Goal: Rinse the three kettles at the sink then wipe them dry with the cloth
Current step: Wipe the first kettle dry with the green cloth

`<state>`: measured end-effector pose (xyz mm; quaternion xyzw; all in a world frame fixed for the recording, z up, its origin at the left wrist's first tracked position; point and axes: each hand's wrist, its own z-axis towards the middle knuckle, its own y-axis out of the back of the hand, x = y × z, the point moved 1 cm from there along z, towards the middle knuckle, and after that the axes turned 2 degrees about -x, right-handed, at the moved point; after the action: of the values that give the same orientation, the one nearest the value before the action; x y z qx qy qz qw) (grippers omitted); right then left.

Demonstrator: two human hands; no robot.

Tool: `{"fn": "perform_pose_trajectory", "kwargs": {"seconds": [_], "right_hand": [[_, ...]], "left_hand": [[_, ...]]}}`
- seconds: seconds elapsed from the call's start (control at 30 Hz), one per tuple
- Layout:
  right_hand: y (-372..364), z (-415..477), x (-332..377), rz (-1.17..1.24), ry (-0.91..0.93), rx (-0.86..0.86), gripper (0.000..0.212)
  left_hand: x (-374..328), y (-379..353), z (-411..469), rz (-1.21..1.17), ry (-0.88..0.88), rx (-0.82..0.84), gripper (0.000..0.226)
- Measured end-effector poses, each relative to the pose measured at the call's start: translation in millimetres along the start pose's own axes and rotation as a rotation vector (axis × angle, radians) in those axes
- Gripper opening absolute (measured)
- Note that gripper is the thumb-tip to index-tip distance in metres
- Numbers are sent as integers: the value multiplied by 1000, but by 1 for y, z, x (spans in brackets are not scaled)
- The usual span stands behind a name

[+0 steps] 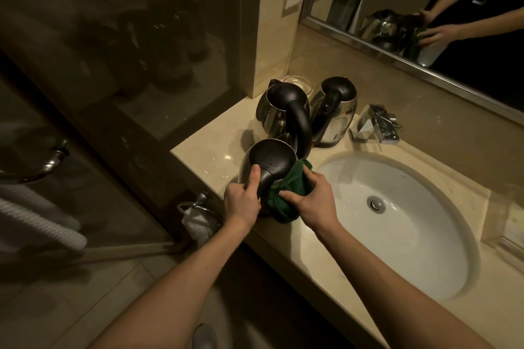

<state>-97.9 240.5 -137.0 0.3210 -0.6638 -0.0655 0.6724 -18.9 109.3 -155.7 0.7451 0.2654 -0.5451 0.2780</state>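
Observation:
Three steel kettles with black lids and handles stand on the beige counter left of the sink. My left hand (243, 198) grips the black handle of the nearest kettle (270, 154), thumb up on the handle. My right hand (313, 197) presses a dark green cloth (286, 193) against that kettle's right side. Water drops dot its lid. Behind it stands a second kettle (279, 108) with a large curved handle, and to its right a third kettle (336, 113). The white oval sink (402, 224) lies to the right, its drain open.
A chrome faucet (380, 125) sits behind the basin. A glass bowl (297, 83) stands behind the kettles by the wall. The mirror (425, 8) above shows my arms reflected. A clear tray (507, 221) sits at the far right. A towel ring with a white cloth (198, 218) hangs below the counter edge.

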Motion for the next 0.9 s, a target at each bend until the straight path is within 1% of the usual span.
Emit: {"fn": "perform_pose_trajectory", "kwargs": {"seconds": [0.1,0.2,0.3,0.4,0.6,0.67,0.77,0.83,0.9], "right_hand": [[-3,1,-6,15,-25,24,88],[-6,-2,-16,84,-104,101,74],[-7,-5,-23,146,-156,138,73],[-3,-8,-17,163,-140,143,68],[10,-20,-16,92,-58,109,63],[14,-23,-20,83,-52,103,68],[21,-30,-29,63,-75,86,89],[27,-35,-33,59,-69,77,93],[34,-41,-39,64,-81,55,91]], "left_hand": [[-4,2,3,-10,18,17,64],[-5,4,4,-11,30,52,62],[-5,5,4,-1,42,73,61],[-6,9,3,14,32,100,65],[1,18,-12,-33,38,156,66],[4,19,-18,-42,34,184,65],[8,17,-27,-69,22,221,65],[11,13,-33,-69,18,232,67],[11,7,-38,-57,17,248,65]]}}
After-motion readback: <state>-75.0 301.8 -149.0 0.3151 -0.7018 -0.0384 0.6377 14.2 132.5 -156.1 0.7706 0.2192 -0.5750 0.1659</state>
